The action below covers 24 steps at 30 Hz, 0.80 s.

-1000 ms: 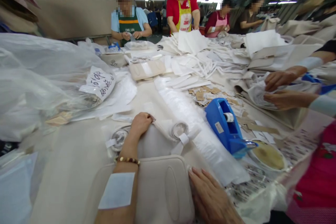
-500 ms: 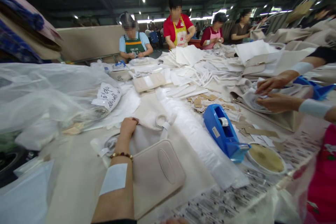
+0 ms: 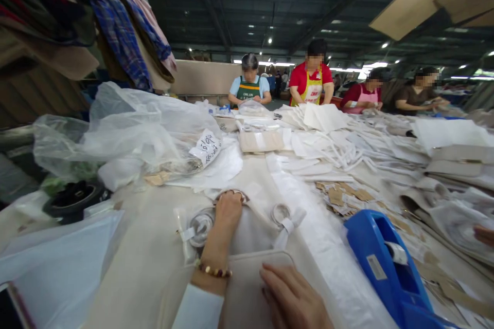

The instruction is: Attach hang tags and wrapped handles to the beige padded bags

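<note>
A beige handbag (image 3: pixel 247 282) lies in front of me, its upper part pulled out beyond the smooth flap. At the far edge, my left hand (image 3: pixel 228 211) is closed with its fingers curled over the bag material; the fingertips are hidden. My right hand (image 3: pixel 291 290) rests over the flap's right side, fingers stretched out and holding nothing. Two coiled straps wrapped in white lie on either side of the bag: the left coil (image 3: pixel 200 227) beside my left wrist, the right coil (image 3: pixel 280 213) beyond my right hand.
A blue tape dispenser (image 3: pixel 380 262) stands at right, near scattered brown tags (image 3: pixel 343 195). White plastic sheeting (image 3: pixel 309 226) runs along the bag's right. Clear plastic bags (image 3: pixel 154 128) pile up at left. A co-worker's fingers (image 3: pixel 484 235) show at the right edge; several people work across the table.
My right hand has come up from the bottom edge onto the flap. My left hand still holds the bag's far edge. The view has swung left, shifting everything rightward.
</note>
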{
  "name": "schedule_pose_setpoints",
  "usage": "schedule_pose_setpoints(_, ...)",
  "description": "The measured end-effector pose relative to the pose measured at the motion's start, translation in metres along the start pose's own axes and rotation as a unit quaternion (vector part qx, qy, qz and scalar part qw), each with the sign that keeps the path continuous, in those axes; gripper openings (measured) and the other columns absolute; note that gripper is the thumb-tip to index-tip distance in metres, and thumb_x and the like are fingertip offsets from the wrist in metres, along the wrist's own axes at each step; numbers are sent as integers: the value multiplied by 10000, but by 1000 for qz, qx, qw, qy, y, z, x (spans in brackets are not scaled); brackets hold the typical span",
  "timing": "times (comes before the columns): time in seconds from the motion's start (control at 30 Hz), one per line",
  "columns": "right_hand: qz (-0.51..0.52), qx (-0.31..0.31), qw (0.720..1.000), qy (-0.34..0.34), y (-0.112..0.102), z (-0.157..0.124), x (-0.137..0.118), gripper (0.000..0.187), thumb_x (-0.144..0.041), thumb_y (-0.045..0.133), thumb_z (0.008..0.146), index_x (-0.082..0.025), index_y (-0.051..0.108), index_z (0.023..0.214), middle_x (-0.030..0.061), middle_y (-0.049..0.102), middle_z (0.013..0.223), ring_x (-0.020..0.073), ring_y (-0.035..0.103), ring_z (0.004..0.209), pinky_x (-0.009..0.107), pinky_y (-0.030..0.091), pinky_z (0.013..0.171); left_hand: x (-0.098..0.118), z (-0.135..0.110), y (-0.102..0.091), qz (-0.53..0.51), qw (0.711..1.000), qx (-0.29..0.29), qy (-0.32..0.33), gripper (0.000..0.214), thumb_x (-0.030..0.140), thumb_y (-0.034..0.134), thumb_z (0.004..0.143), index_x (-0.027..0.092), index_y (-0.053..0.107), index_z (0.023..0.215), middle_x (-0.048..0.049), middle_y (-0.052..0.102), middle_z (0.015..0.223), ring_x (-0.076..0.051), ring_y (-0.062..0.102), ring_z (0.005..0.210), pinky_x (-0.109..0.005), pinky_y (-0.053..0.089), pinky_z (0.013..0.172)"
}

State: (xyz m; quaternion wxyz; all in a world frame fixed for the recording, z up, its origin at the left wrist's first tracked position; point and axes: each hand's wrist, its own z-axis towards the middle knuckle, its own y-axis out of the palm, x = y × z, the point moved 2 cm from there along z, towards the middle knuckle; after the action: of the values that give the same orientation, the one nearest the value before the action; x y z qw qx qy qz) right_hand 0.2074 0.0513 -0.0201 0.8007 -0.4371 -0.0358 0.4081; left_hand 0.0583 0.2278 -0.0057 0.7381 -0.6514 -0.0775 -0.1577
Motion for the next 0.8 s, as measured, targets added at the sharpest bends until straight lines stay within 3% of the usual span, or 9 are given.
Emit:
schedule_pose_setpoints(0.17,4,17,999,48,8,90,25,309,-95,385,873,-176,560,1114,105,644,1070,220,588,949,369,519,830,1,-9,-6,-48,997,54,13,245,160,424,870,161,650,775,-104,656,880,-230,581,928,-318,424,808)
schedule_pose_setpoints(0.27,-41,-55,990,122,23,130,45,302,-91,389,864,-170,619,1043,115,617,1110,248,525,1010,415,435,916,1,-10,-8,-93,992,87,15,216,153,461,837,169,632,707,-81,655,805,-208,585,861,-302,423,798)
schedule_pose_setpoints(0.37,-53,-113,976,180,36,158,68,272,-83,426,834,-178,663,930,109,625,1045,245,522,1007,387,409,925,0,-11,-10,-151,981,120,19,176,126,500,786,180,614,663,-50,650,749,-183,588,798,-277,431,770)
schedule_pose_setpoints(0.57,12,-154,974,168,54,170,95,297,-18,519,702,-201,692,859,45,653,928,163,609,865,247,474,783,-3,-12,-13,-272,946,176,6,155,117,489,718,194,566,608,-9,624,665,-146,575,683,-246,429,692)
schedule_pose_setpoints(0.67,36,-121,981,146,55,165,95,236,-64,507,764,-203,696,789,42,635,865,151,615,783,245,481,730,-6,-12,-13,-326,926,189,-12,170,205,482,740,203,523,575,2,596,618,-144,554,639,-253,423,672)
schedule_pose_setpoints(0.8,60,-54,991,105,49,159,90,286,-111,406,844,-184,680,882,76,626,925,169,611,831,279,484,768,-14,-10,-13,-400,888,211,-87,251,350,376,825,209,501,660,-1,575,603,-153,551,609,-266,431,629)
